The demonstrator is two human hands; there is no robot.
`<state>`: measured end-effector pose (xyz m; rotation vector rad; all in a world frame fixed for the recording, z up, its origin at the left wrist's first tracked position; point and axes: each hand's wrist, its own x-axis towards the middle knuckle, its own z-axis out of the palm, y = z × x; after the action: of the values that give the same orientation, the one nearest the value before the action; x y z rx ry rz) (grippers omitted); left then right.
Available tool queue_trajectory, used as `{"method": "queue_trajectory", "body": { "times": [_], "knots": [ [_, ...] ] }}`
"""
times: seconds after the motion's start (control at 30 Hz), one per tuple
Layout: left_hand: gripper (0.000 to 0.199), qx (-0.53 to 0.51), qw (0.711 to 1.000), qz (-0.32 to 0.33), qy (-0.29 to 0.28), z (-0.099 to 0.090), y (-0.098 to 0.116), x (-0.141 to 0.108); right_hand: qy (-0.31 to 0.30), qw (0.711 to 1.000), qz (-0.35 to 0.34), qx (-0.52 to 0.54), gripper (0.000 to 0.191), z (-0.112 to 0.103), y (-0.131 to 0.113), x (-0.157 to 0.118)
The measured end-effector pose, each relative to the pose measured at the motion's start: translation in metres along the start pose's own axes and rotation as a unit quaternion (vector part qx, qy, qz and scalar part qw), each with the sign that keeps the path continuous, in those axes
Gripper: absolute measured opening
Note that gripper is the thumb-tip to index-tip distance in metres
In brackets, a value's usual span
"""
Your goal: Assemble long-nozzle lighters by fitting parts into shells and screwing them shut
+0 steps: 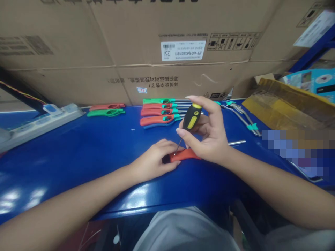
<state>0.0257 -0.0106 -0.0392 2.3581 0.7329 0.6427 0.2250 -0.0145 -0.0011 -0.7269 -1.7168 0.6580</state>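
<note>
Head view: right hand [209, 134] grips a screwdriver [192, 117]; left hand [154, 160] pins down a red lighter [184, 155].

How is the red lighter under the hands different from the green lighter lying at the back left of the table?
The red lighter is pinned by the left hand, with the screwdriver in the right hand touching it; the green lighter lies untouched. The red one is near and mostly hidden, the green one far and fully visible. Both lie flat on the blue table.

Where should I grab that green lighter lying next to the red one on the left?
Probably the green lighter by its fat handle, from above. It lies flat on the blue table, beside the red lighter, so pinch its long sides where the looped handle is widest.
</note>
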Motion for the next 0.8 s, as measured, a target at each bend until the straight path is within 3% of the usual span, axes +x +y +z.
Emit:
{"method": "queue_trajectory", "body": {
  "times": [0.1, 0.47, 0.8],
  "knots": [
    [0.027, 0.003, 1.0, 0.008, -0.002, 0.001, -0.003, -0.001, -0.008, 1.0, -0.029, -0.009, 0.06, 0.003, 0.003, -0.003],
    [0.019, 0.01, 1.0, 0.013, 0.002, 0.002, -0.004, -0.001, -0.029, 0.999, -0.03, -0.012, 0.06, 0.006, 0.004, -0.006],
    [0.011, 0.011, 1.0, -0.012, 0.006, 0.004, -0.005, -0.002, -0.068, 0.993, -0.085, -0.046, 0.065, 0.006, 0.014, -0.012]
  ]
}}
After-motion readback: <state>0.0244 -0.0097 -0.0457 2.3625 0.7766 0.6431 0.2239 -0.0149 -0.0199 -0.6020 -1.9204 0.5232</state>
